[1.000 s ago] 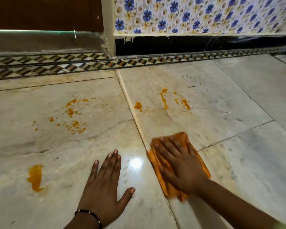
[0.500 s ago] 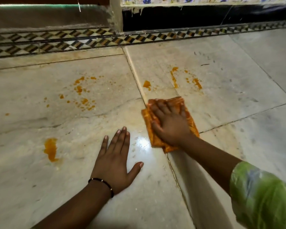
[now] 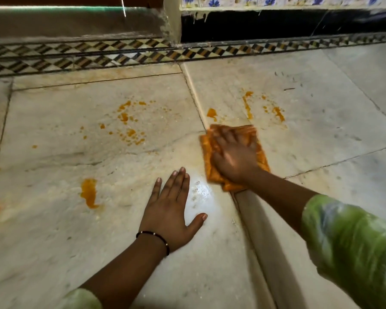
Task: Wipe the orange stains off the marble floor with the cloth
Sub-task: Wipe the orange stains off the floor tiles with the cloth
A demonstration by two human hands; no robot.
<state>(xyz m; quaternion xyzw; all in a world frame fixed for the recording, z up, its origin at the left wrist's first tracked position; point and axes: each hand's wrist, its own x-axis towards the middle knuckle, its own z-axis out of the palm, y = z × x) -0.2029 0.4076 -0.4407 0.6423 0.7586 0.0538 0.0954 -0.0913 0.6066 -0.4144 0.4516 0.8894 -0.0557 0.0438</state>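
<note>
Cloth [image 3: 261, 152], orange and folded, lies flat on the marble floor [image 3: 321, 134] under the right hand [image 3: 234, 157], whose spread fingers press it down across a joint between two slabs; the hand is blurred. Left hand [image 3: 172, 210] rests palm-down on the floor just beside it, fingers straight, holding nothing, a dark bracelet [image 3: 154, 238] at the wrist. Orange stains [image 3: 247, 105] sit just beyond the cloth, with more spatter [image 3: 129, 130] and a larger blot [image 3: 89, 192] to the left, and a patterned tile border [image 3: 98, 54] runs along the far wall

The right hand [image 3: 234, 159] slides the cloth [image 3: 210, 150] forward along the marble floor [image 3: 321, 134], now just beside the nearest orange stain [image 3: 211, 113].
</note>
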